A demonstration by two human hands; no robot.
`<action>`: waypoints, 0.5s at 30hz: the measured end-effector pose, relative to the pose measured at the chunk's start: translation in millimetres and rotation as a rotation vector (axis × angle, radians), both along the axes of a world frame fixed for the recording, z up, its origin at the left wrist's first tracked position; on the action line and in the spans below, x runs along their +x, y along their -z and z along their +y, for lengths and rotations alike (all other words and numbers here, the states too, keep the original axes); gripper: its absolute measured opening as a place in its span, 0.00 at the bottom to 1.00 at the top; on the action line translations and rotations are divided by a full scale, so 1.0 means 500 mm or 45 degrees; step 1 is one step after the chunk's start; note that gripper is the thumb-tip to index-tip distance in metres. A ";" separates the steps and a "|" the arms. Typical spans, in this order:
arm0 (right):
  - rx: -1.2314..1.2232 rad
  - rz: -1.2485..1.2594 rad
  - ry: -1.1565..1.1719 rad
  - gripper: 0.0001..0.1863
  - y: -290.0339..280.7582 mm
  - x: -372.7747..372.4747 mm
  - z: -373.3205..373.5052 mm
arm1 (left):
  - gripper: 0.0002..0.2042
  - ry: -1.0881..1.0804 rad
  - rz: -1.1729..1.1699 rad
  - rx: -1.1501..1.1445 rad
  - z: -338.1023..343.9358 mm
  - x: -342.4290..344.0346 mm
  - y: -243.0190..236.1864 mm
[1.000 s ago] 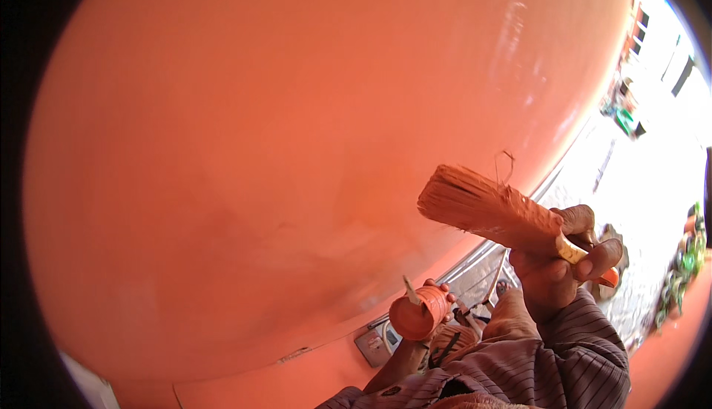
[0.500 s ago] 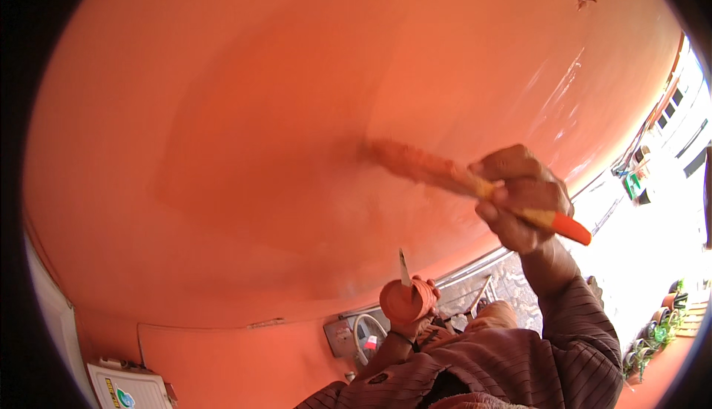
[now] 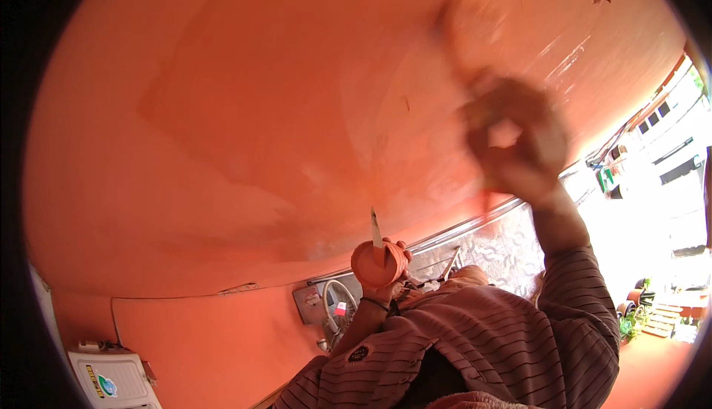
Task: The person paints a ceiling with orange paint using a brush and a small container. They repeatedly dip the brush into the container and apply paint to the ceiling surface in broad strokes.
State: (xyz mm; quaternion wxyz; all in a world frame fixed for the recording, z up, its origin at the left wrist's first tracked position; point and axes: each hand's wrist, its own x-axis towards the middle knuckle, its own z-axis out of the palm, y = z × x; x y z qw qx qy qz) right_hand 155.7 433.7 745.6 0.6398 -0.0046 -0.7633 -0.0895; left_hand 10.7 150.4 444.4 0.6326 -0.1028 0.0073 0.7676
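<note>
My right hand (image 3: 515, 134), blurred, is raised at the right, gripping a paintbrush (image 3: 456, 45) coated in orange paint. The bristle end is smeared by motion against the glossy orange painted surface (image 3: 245, 127); whether it touches cannot be told. Darker, uneven patches spread over that surface. Lower in the middle, my left hand (image 3: 386, 287) holds a small ridged orange cup (image 3: 371, 266) with a pale flat stick (image 3: 376, 227) poking up out of it. Striped sleeves and shirt (image 3: 452, 335) fill the lower edge.
At lower left are a white panel box (image 3: 107, 383) with stickers and a grey metal fixture with a curved hose (image 3: 334, 305). A patterned floor (image 3: 497, 246) shows beyond the surface's edge. Potted plants (image 3: 634, 312) and a wooden slatted piece (image 3: 664, 320) stand at the bright right.
My right hand and brush have swung upward, and the brush has turned from slanting leftward to more upright. My left hand with the cup has shifted up and left in view.
</note>
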 end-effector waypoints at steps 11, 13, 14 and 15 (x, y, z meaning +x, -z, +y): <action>-0.102 -0.491 -0.614 0.10 0.221 -0.052 -0.095 | 0.25 -0.002 0.012 -0.101 -0.023 0.003 0.009; -0.211 -0.622 -0.732 0.11 0.213 -0.044 -0.079 | 0.25 -0.009 0.013 -0.064 -0.027 0.007 -0.008; -0.197 -0.651 -0.706 0.12 0.200 -0.044 -0.070 | 0.25 -0.017 0.017 -0.055 -0.029 0.010 -0.014; -0.144 -0.702 -0.701 0.12 0.182 -0.043 -0.064 | 0.25 -0.029 0.018 -0.052 -0.031 0.013 -0.019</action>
